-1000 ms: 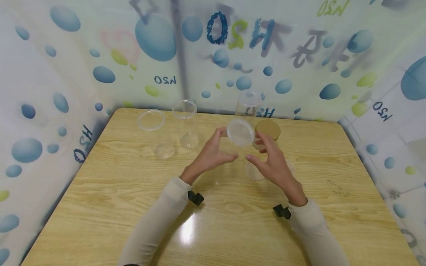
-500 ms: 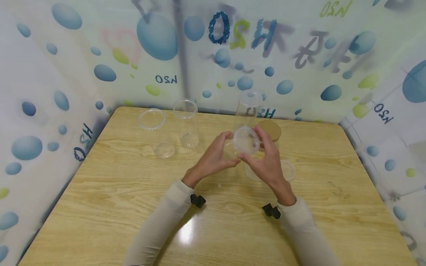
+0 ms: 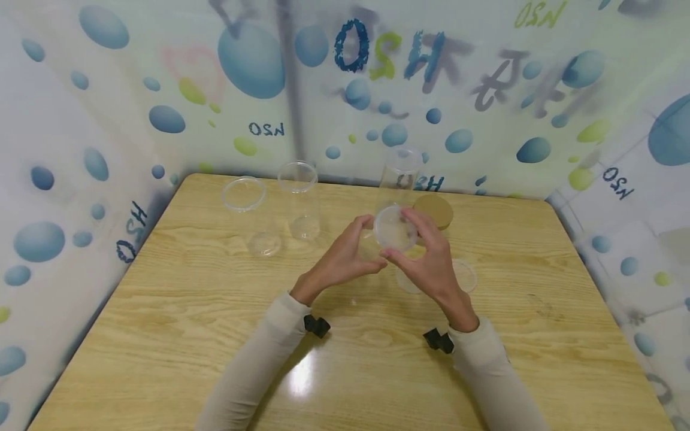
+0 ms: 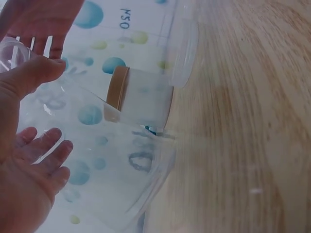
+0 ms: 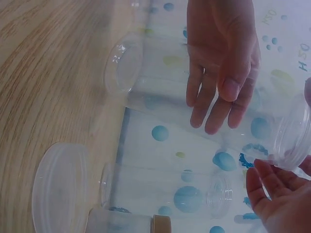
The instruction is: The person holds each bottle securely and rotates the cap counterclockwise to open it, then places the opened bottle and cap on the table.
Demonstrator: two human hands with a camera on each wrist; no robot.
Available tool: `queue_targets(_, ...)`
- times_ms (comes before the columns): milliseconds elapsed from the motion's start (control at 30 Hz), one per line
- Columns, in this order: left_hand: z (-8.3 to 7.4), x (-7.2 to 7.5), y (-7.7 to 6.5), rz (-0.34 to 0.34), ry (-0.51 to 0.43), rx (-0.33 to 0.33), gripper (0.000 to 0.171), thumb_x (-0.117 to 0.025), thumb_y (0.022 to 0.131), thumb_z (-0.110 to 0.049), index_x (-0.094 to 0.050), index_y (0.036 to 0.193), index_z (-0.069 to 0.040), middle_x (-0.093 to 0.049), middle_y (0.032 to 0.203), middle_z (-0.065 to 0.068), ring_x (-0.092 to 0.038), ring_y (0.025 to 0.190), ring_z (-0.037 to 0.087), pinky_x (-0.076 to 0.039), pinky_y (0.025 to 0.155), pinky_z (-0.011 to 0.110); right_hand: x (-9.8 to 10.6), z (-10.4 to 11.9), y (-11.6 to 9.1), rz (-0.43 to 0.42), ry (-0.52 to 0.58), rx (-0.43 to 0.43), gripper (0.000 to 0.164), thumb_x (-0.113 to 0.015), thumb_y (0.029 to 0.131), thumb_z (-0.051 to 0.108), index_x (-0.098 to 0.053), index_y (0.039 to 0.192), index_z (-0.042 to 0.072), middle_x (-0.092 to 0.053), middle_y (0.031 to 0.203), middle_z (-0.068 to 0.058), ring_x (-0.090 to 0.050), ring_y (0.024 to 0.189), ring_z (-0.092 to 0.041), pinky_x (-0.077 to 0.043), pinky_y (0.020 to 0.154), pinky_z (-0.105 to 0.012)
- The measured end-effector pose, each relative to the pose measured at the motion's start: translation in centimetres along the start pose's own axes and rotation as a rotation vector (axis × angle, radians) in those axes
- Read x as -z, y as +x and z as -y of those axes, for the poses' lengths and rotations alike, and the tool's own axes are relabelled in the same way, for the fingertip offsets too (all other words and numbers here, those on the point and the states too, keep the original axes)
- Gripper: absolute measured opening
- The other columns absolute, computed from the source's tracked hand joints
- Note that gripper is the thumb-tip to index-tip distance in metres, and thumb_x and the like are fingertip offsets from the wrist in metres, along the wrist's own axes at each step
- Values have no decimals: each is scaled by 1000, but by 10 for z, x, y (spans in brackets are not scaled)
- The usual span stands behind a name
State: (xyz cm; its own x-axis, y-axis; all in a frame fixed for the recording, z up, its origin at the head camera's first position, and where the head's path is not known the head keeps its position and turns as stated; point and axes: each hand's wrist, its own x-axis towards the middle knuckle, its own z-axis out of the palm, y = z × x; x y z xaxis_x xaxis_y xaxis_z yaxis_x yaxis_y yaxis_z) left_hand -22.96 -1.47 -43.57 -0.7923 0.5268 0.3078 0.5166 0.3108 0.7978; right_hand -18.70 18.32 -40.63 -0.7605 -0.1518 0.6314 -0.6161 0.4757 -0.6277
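A tall clear plastic jar (image 5: 170, 97) is held up over the table in front of me, its top tilted toward the head camera. A translucent round lid (image 3: 395, 229) covers its mouth. My left hand (image 3: 345, 254) grips the jar's body from the left, fingers on one side and thumb on the other; the fingers show through the clear wall in the left wrist view. My right hand (image 3: 428, 257) holds the lid's edge between thumb and curled fingers.
Two uncovered clear jars (image 3: 245, 194) stand at the left, and another clear jar (image 3: 401, 173) at the back. Behind my right hand is a jar with a brown lid (image 3: 433, 211). Loose translucent lids (image 3: 465, 275) lie on the wooden table (image 3: 366, 371). A patterned sheet (image 3: 334, 108) hangs behind.
My right hand, spread beside the lid a second ago, has moved left and taken hold of its edge. Jar and lid have shifted slightly right and nearer. My left hand keeps its grip.
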Motion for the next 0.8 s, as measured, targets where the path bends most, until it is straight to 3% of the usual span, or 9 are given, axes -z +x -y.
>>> queue_targets(433,-3,2,-1,75,-82,47,86,-83,80,-21,-32,148,-13,-45,148,8,-45,135,25,-37,110,54,5,1,1,81,96,-17,78,-85,74,0,-49,143,6,-51,143,-15,-50,126,-28,-47,93,-51)
queue_targets(667,-4,2,-3,124,-135,78,88,-84,78,-24,-32,148,-21,-51,140,4,-54,121,22,-49,95,46,9,3,0,129,194,-57,79,-82,75,-6,-47,145,7,-47,147,-13,-48,127,-25,-46,93,-29)
queue_targets(800,-4,2,-3,143,-157,75,87,-85,78,-23,-32,148,-20,-52,141,3,-52,123,20,-47,97,47,10,2,0,148,256,-61,80,-79,75,-10,-46,146,6,-45,148,-13,-46,128,-24,-45,95,-23)
